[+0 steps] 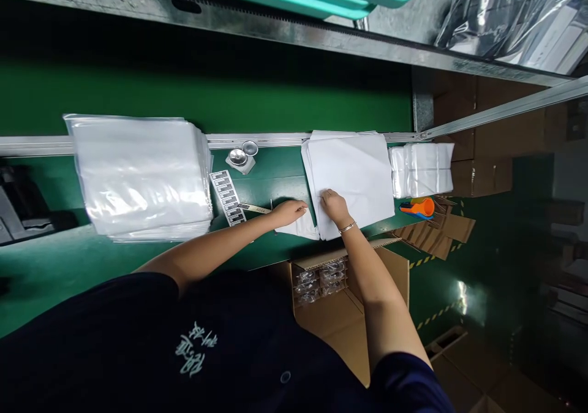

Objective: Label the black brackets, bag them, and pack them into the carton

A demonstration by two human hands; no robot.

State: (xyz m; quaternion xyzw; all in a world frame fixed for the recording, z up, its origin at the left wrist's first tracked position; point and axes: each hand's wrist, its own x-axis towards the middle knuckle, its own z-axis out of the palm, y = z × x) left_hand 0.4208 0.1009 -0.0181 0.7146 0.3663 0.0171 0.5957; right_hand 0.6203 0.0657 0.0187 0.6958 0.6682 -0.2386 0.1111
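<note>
My left hand (pixel 288 212) is closed, fingertips pressed together, just above a small white sheet or bag (pixel 301 225) on the green bench. What it pinches, if anything, is too small to make out. Curled fingers close my right hand (pixel 335 208), which rests on the left part of a stack of large white sheets (pixel 356 174). Its fingertips are hidden, so I cannot tell whether a sheet is gripped. Left of my hands lie a pale ruler-like strip (pixel 254 208) and a sheet of printed labels (pixel 227 195).
A thick stack of clear plastic bags (pixel 142 177) lies left. Behind the labels sits a small round metal dish (pixel 237 157). Folded white packs (pixel 422 169) and an orange tape roll (pixel 421 207) are right. An open carton (pixel 331 324) with wrapped items stands below the bench edge; a metal shelf (pixel 275 27) overhangs.
</note>
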